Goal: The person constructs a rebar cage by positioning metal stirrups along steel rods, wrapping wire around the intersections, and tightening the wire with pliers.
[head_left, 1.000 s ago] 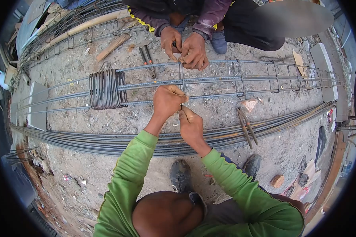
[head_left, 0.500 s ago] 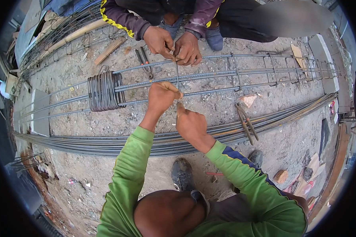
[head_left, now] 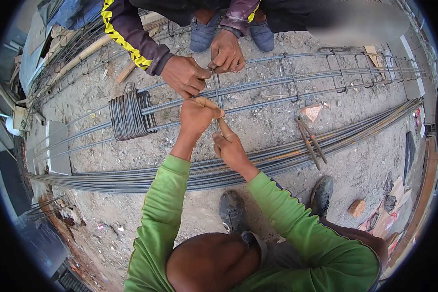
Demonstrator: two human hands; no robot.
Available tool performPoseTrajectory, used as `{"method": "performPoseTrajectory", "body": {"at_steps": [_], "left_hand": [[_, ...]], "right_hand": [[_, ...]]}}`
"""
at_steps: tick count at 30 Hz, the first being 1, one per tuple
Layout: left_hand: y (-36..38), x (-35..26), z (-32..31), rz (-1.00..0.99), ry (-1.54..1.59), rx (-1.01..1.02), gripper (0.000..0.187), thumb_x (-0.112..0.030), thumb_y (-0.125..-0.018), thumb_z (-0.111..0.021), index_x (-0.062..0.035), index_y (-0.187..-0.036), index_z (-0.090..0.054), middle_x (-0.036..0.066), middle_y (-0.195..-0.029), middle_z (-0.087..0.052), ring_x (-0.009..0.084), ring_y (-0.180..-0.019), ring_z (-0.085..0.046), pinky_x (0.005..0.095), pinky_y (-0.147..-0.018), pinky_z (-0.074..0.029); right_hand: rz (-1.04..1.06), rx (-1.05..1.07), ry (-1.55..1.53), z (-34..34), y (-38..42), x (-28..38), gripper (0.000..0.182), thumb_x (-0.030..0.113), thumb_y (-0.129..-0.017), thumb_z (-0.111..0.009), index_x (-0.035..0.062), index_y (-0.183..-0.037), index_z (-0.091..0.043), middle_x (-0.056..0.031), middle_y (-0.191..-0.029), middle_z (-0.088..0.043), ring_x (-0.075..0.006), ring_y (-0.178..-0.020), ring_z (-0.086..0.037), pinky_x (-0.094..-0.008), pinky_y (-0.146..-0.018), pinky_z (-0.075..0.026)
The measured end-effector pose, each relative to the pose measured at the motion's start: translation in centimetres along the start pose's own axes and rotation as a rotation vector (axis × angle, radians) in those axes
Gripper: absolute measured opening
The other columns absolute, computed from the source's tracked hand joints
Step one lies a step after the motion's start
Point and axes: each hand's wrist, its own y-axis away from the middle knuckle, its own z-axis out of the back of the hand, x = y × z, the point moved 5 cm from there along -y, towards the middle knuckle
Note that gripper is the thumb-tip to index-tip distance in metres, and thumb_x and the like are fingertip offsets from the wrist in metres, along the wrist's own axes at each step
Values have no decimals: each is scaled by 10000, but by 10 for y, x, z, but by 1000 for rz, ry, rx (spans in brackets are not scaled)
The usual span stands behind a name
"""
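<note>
One stirrup [head_left: 215, 80] across long bars [head_left: 258, 83], our left hand [head_left: 195, 116] clenched against it, right hand [head_left: 232, 152] just below, its grip unclear — a positioning step, we judge, next move needing steadiness.

Both arms reach forward from the body, in green sleeves that end at bare wrists. The left forearm [head_left: 166, 194] runs nearly straight ahead, and the left hand [head_left: 195, 116] is curled closed, back up, with its thumb and forefinger drawn together. The right forearm [head_left: 272, 194] slants inward. The right hand [head_left: 231, 150] sits lower and nearer the body, index finger extended toward the left hand's fingertips; whether they touch is unclear.
</note>
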Motion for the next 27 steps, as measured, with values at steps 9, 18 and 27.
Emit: {"method": "performPoseTrajectory", "body": {"at_steps": [9, 18, 27], "left_hand": [[3, -1, -1, 17, 35, 5, 55, 63, -717, -779, 67, -726, -725, 140, -698, -730, 162, -565, -665, 300, -543, -533], [-9, 19, 2, -24, -142, -61, 115, -54, -657, -842, -1, -707, -753, 109, -661, -719, 167, -591, -656, 324, -597, -515], [7, 9, 6, 6, -173, -71, 136, -140, -673, -859, -52, -712, -764, 73, -677, -723, 169, -617, -649, 316, -631, -507]], "right_hand": [[-36, 56, -26, 23, 14, 40, 454, -42, -883, -557, -65, -1334, -601, -196, -1095, -699, -130, -613, -486, -307, -594, -454], [282, 153, 591, 47, -7, 105, 270, 112, -979, -575, -1, -1187, -704, -151, -665, -631, -202, -559, -594, -379, -567, -477], [-18, 1, 918, 83, -47, 126, 252, 251, -886, -624, 43, -1004, -705, -242, -944, -732, -453, -932, -696, -525, -821, -551]]}}
